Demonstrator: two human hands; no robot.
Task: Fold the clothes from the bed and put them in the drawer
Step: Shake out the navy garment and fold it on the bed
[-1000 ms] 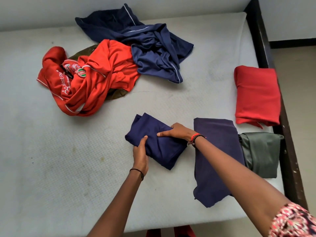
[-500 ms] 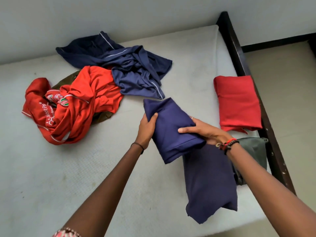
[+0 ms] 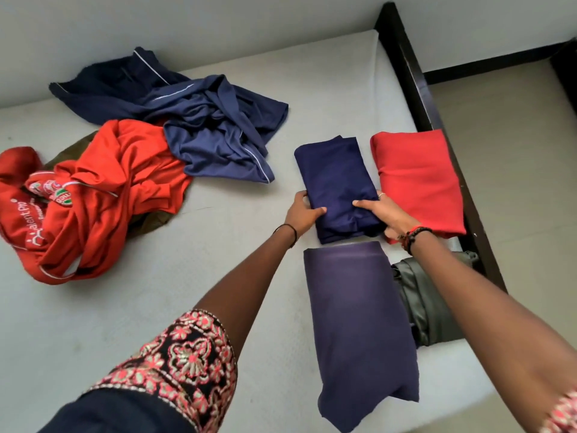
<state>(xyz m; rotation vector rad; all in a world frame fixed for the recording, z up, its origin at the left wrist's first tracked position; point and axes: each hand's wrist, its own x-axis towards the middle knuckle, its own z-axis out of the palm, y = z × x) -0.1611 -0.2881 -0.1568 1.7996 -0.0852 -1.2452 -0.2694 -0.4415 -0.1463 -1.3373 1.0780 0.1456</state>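
A folded navy garment (image 3: 337,182) lies flat on the grey mattress (image 3: 140,307), between a folded red garment (image 3: 418,179) and the loose pile. My left hand (image 3: 301,212) grips its near left edge, thumb on top. My right hand (image 3: 381,214) grips its near right corner. Closer to me lie a folded purple garment (image 3: 356,317) and a folded dark green garment (image 3: 427,304). Unfolded clothes sit at the far left: an orange-red shirt (image 3: 93,198) over an olive piece (image 3: 153,223), and a crumpled navy garment (image 3: 199,120) with white piping. No drawer is in view.
The dark wooden bed frame (image 3: 418,98) runs along the mattress's right side, with beige floor (image 3: 515,170) beyond it. A pale wall (image 3: 218,26) stands behind the bed. Bare mattress stretches in front of the loose pile.
Both hands carried the folded navy garment from in front of me to the right and set it down beside the folded red one, above the purple one. The camera view shifted too.
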